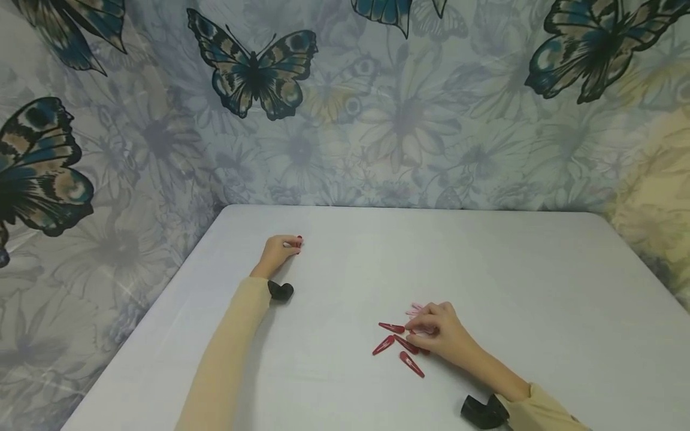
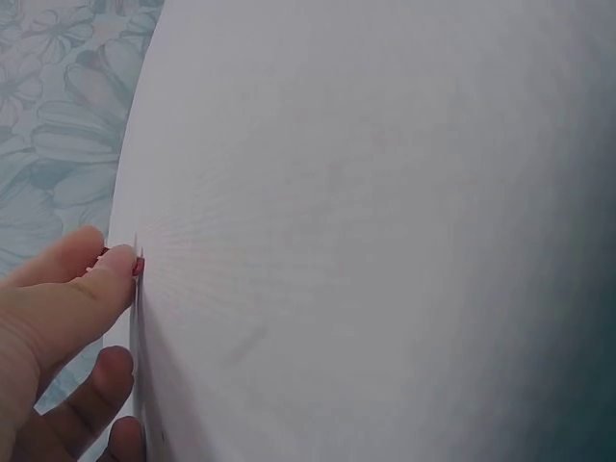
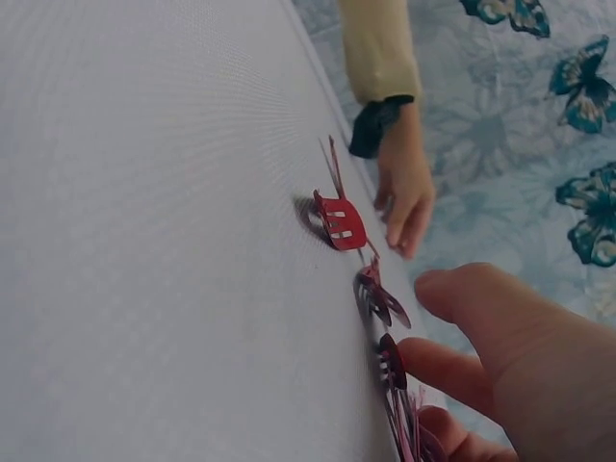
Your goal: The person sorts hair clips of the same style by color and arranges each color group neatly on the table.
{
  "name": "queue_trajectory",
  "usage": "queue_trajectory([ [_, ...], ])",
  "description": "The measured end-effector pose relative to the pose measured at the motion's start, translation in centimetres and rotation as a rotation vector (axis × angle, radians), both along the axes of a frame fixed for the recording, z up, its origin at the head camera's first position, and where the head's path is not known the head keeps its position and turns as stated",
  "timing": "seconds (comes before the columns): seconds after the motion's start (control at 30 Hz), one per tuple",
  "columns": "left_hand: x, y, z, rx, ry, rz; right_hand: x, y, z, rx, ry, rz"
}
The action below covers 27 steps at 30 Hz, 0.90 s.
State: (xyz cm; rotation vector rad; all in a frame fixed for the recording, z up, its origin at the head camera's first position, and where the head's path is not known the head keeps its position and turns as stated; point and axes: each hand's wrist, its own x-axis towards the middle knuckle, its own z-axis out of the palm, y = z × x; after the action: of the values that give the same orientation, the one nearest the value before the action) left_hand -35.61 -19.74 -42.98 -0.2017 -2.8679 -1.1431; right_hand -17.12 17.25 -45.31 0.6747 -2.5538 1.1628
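My left hand point(image 1: 277, 251) is over the far left part of the white table, its thumb and a finger pinching a small red hair clip point(image 2: 140, 266). The fingers hide most of that clip. Several red snap hair clips point(image 1: 412, 364) lie loose near the table's middle, with pink hair clips point(image 1: 415, 309) just behind them. Over this group is my right hand point(image 1: 444, 335), thumb and fingers parted. In the right wrist view, one of its fingers point(image 3: 448, 371) is at a dark red clip point(image 3: 392, 364); whether it touches is hard to tell.
The white table point(image 1: 512, 269) ends at the back against a cloth point(image 1: 409, 149) printed with butterflies and flowers. The same kind of print covers the left side. A black wrist device point(image 1: 280, 291) is on the left sleeve, another black device point(image 1: 483, 412) on the right.
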Motion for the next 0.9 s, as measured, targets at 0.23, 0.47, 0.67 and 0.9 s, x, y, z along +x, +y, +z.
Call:
queue_trajectory([
  [0.23, -0.3, -0.2, 0.2, -0.083, -0.042, -0.018, 0.1, 0.2, 0.1, 0.008, -0.026, 0.012],
  [0.47, -1.4, -0.6, 1.6, -0.138, -0.093, -0.136, -0.1, 0.0, 0.3, 0.006, -0.056, 0.004],
  [0.67, -1.9, -0.4, 2.8, -0.194, -0.188, -0.171, -0.3, 0.0, 0.5, 0.005, -0.057, 0.022],
  [0.9, -1.9, -0.1, 3.4, -0.253, -0.213, -0.206, -0.3, 0.3, 0.5, 0.0, -0.11, 0.016],
])
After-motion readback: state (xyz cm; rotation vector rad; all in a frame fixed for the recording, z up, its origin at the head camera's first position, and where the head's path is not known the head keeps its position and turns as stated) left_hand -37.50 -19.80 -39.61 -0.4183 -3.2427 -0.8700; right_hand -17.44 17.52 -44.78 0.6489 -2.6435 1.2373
